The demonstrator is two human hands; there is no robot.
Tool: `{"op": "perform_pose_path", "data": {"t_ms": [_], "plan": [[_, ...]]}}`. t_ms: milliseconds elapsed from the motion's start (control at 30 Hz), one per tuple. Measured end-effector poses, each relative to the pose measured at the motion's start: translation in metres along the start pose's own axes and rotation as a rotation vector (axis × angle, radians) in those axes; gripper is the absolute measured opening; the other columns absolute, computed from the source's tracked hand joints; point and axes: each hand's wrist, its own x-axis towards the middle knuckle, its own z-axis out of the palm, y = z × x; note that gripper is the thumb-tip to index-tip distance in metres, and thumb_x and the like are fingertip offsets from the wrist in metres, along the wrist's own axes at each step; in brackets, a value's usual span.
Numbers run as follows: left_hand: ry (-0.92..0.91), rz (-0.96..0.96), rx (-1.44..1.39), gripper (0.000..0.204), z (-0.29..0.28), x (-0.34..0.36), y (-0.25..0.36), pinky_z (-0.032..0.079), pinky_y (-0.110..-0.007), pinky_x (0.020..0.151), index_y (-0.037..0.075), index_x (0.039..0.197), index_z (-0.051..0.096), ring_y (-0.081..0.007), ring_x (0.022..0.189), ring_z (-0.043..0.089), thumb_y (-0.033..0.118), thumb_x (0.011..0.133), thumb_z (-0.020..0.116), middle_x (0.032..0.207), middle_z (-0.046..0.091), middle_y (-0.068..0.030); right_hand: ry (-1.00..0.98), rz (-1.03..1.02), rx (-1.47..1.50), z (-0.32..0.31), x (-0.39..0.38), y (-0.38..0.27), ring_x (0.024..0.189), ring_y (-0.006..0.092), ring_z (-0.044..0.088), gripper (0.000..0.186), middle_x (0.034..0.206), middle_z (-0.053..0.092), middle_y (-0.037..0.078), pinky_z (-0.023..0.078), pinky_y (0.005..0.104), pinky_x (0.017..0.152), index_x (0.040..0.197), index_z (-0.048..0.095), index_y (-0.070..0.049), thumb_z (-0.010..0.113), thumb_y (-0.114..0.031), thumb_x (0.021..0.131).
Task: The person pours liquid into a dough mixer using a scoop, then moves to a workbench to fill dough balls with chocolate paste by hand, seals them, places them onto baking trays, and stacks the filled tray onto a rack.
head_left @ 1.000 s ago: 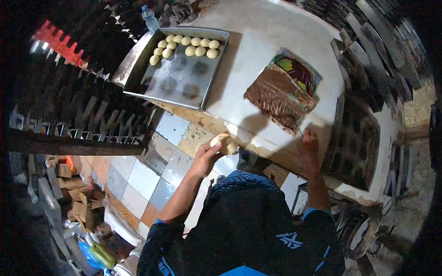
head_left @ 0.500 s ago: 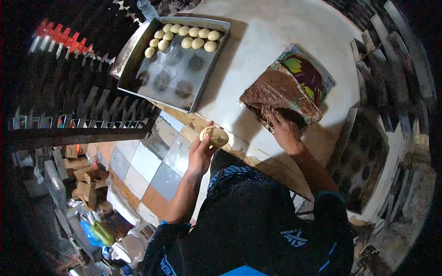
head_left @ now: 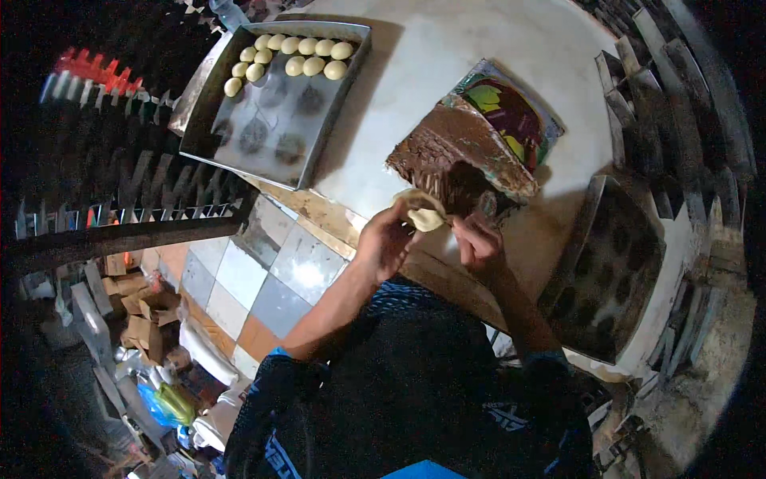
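- Left hand's (head_left: 384, 242) fingers pinch pale dough (head_left: 427, 218) at the table's (head_left: 375, 112) near edge.
- Right hand (head_left: 479, 241) touches its right side; can't tell if fingers pinch.
- Brown paste (head_left: 447, 148) lies just farther.
- Far left, a tray (head_left: 267, 128) holds dough balls (head_left: 307, 46).

**Open lane to the left, packet (head_left: 515, 116) straight ahead**

Beyond the fingers of the left hand (head_left: 381, 242), a bare strip of counter (head_left: 371, 112) runs away between the pan and the packet, with room for a hand. The raised wall of the pan (head_left: 254, 137) bounds it on the left. Between both hands' fingers, the dough (head_left: 425, 217) fills the gap. Just past the fingers of the right hand (head_left: 480, 242), the packet blocks the way ahead. To their right, a narrower, shadowed band of counter offers passage before the dark tray (head_left: 610, 271); farther right, metal racks (head_left: 670, 112) close off the side.
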Motion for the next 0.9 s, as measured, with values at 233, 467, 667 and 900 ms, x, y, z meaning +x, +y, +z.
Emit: {"op": "perform_pose_path", "data": {"t_ms": [233,467,667,900], "plan": [[-0.016,0.078,-0.059,0.036,0.003,0.009,0.000,0.048,-0.030,0.090,0.001,0.120,0.048,-0.0199,0.105,0.055,0.028,0.095,0.046,0.115,0.055,-0.0104,-0.295,0.185,-0.557,-0.056,-0.022,-0.018,0.071,0.0307,0.058,0.040,0.088,0.054,0.019,0.049,0.0355,0.065,0.125,0.052,-0.006,0.055,-0.009,0.085],[-0.064,0.145,-0.108,0.043,0.008,-0.014,-0.004,0.043,-0.031,0.093,-0.001,0.126,0.043,-0.0233,0.107,0.054,0.024,0.092,0.051,0.114,0.055,-0.0126,-0.029,0.440,-0.094,-0.009,0.031,-0.082,0.091,0.0370,0.058,0.034,0.110,0.054,0.015,0.051,0.0412,0.076,0.112,0.059,-0.005,0.066,-0.018,0.080],[0.107,1.234,1.337,0.071,0.019,-0.058,-0.006,0.025,-0.039,0.107,-0.002,0.143,0.008,-0.0281,0.130,0.030,0.010,0.087,0.051,0.146,0.018,-0.0195,0.002,0.140,-0.250,0.026,0.090,-0.153,0.086,0.0277,0.062,0.033,0.104,0.054,0.017,0.051,0.0312,0.066,0.103,0.060,0.004,0.068,-0.017,0.079],[-0.336,0.901,0.177,0.060,-0.017,-0.142,0.031,0.036,-0.035,0.097,-0.001,0.137,0.033,-0.0238,0.115,0.045,0.021,0.087,0.059,0.130,0.042,-0.0163,0.052,-0.261,0.028,0.046,0.108,-0.223,0.079,0.0225,0.063,0.021,0.092,0.062,0.011,0.052,0.0310,0.066,0.091,0.065,0.004,0.072,-0.004,0.073]]}}
